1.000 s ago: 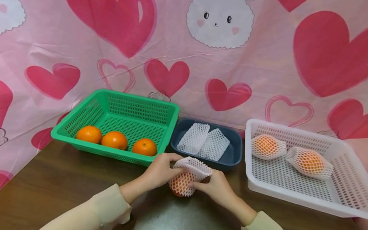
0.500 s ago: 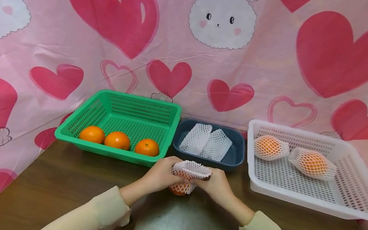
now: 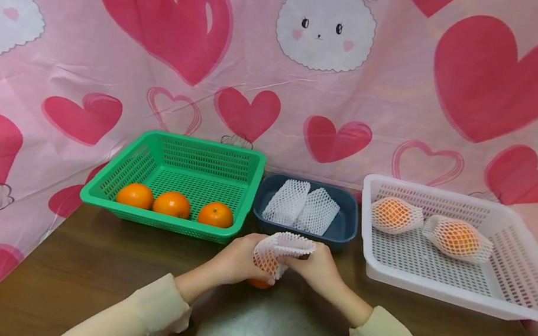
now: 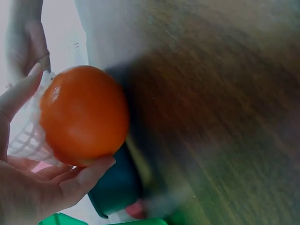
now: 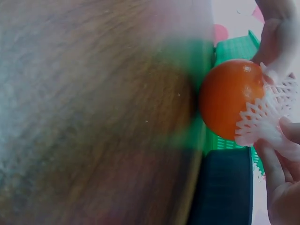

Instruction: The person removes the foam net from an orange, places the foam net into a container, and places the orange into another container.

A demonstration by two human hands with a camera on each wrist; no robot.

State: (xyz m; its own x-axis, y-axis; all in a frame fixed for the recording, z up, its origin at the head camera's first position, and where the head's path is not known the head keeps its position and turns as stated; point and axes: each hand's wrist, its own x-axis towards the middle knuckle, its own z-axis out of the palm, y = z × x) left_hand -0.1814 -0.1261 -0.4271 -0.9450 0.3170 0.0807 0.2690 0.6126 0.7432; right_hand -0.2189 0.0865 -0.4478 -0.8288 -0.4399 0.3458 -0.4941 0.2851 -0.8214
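Observation:
Just above the table, between both hands, is an orange (image 4: 89, 115) partly inside a white foam net sleeve (image 3: 285, 244). Its lower side is bare, as both wrist views show. My left hand (image 3: 238, 260) grips the orange from the left, thumb on one side and fingers on the other. On the right, my right hand (image 3: 320, 270) pinches the sleeve (image 5: 265, 117) near its edge, thumb against fingers. The sleeve's open end points up and leans right. Part of the orange's upper side is hidden by the sleeve and fingers.
A green basket (image 3: 250, 189) with several oranges stands at the left. Behind the hands, a dark blue tray (image 3: 350, 221) holds two flat foam sleeves (image 3: 318, 211). At the right, a white basket (image 3: 442, 289) contains two sleeved oranges (image 3: 457, 238). A patterned cloth hangs behind.
My left thumb has moved down to the orange's lower part. The sleeve's open end has shifted slightly right with my right hand's pinch. The baskets and tray stay put.

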